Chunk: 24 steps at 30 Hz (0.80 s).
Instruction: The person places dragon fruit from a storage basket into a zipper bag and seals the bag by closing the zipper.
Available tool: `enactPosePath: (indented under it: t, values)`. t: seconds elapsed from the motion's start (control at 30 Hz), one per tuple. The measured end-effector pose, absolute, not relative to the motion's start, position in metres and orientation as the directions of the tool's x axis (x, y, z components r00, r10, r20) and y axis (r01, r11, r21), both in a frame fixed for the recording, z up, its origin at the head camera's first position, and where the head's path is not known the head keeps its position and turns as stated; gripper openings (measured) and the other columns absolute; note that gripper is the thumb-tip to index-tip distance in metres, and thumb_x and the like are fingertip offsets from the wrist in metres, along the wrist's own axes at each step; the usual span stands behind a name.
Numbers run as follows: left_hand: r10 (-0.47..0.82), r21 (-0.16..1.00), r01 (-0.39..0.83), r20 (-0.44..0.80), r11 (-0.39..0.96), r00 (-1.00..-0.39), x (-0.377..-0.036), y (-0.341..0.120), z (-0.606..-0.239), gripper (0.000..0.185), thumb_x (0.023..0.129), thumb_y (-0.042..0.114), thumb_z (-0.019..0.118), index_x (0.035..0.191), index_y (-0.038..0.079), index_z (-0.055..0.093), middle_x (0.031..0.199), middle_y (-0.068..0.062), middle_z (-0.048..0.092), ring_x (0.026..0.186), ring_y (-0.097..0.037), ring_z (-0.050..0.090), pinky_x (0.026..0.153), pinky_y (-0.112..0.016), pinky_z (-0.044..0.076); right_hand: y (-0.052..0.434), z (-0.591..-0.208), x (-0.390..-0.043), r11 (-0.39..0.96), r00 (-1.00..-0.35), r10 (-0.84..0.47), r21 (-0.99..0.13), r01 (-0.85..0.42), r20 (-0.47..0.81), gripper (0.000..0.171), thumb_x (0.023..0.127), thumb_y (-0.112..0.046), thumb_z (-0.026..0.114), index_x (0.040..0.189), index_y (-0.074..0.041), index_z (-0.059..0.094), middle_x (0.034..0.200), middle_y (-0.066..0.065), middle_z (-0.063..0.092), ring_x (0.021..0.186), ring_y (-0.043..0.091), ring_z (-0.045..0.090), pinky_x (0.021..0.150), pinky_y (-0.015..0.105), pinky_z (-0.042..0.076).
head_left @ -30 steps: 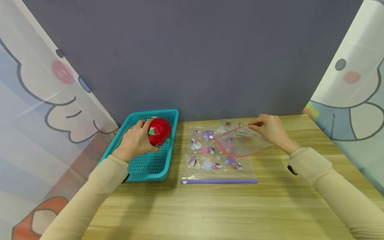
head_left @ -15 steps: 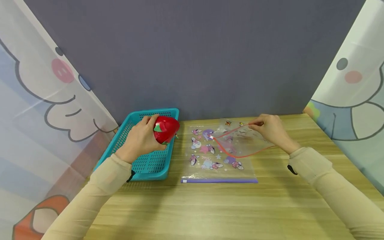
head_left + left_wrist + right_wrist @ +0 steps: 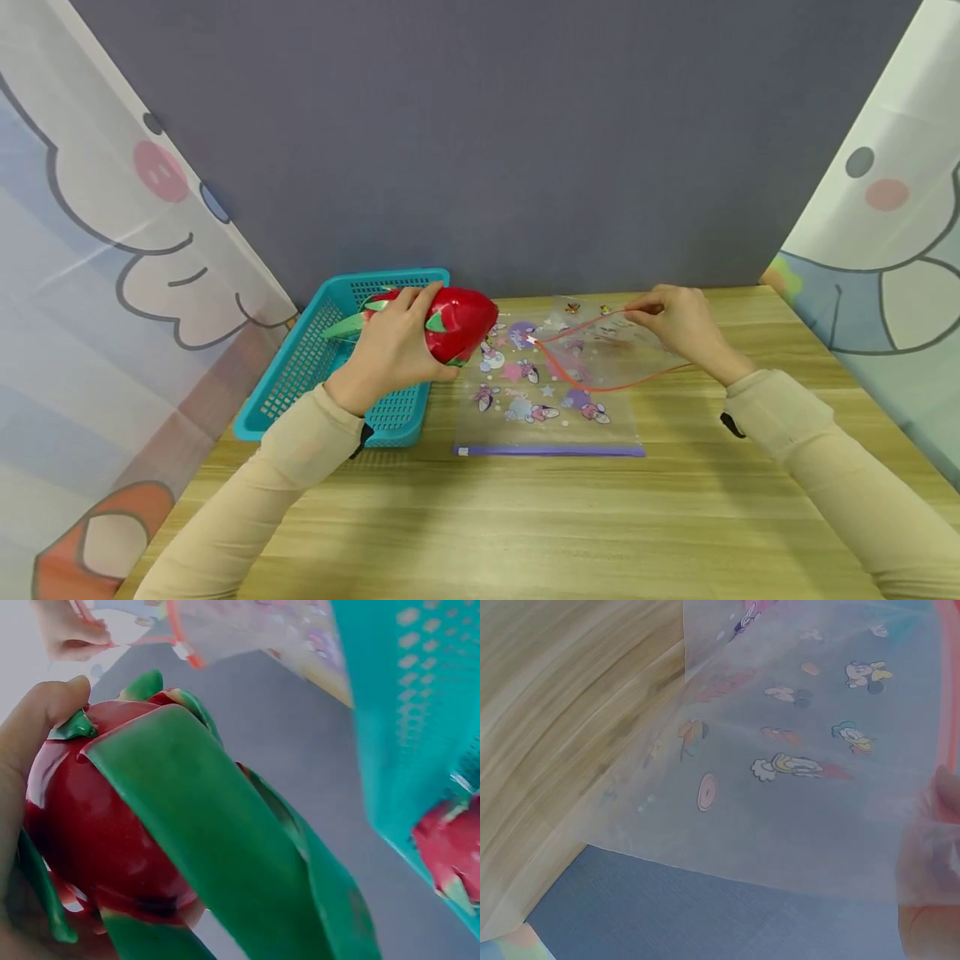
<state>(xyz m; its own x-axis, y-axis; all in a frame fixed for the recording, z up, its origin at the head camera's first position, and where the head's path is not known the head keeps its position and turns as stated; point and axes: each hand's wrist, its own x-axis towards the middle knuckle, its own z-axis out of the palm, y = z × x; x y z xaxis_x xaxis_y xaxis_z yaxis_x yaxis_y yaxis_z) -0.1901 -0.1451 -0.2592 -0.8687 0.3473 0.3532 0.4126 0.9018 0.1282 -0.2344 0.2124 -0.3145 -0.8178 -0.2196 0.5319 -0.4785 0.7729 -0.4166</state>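
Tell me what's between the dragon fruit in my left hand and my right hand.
In the head view, only the printed zip bag lies between the toy dragon fruit and the right hand, which pinches its red-edged mouth open.

Bright, even indoor light, soft shadows under the arms on the table (image 3: 525, 517), head view sharp with wide-angle bending at the edges, both wrist views close, hazy and out of focus

Red-green fruit (image 3: 457, 323), teal basket (image 3: 300, 379), cartoon-print bag (image 3: 540, 392)
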Motion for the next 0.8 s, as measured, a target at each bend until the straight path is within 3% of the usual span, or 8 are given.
enactPosePath:
  t: [0.33, 0.8]
  values:
    - [0.361, 0.186, 0.435, 0.330, 0.881, -0.872, -0.181, -0.119, -0.257, 0.104, 0.053, 0.044, 0.083, 0.139, 0.014, 0.034, 0.120, -0.007, 0.052, 0.094, -0.025, 0.058, 0.073, -0.041, 0.055, 0.212, -0.315, -0.232, 0.777, -0.838, -0.211, -0.434, -0.456, 0.503, 0.008, 0.079, -0.009, 0.071, 0.083, -0.003, 0.074, 0.075, 0.009, 0.067, 0.066, 0.021, 0.060, 0.057, 0.027, 0.043]
    - [0.401, 0.231, 0.489, 0.340, 0.841, -0.851, -0.173, -0.080, -0.285, 0.099, 0.052, 0.047, 0.083, 0.135, 0.015, 0.039, 0.117, -0.004, 0.055, 0.093, -0.022, 0.060, 0.072, -0.035, 0.055, 0.199, -0.317, -0.229, 0.765, -0.833, -0.233, -0.435, -0.476, 0.502, 0.010, 0.078, -0.010, 0.071, 0.085, -0.003, 0.074, 0.078, 0.010, 0.069, 0.068, 0.021, 0.062, 0.059, 0.029, 0.045]
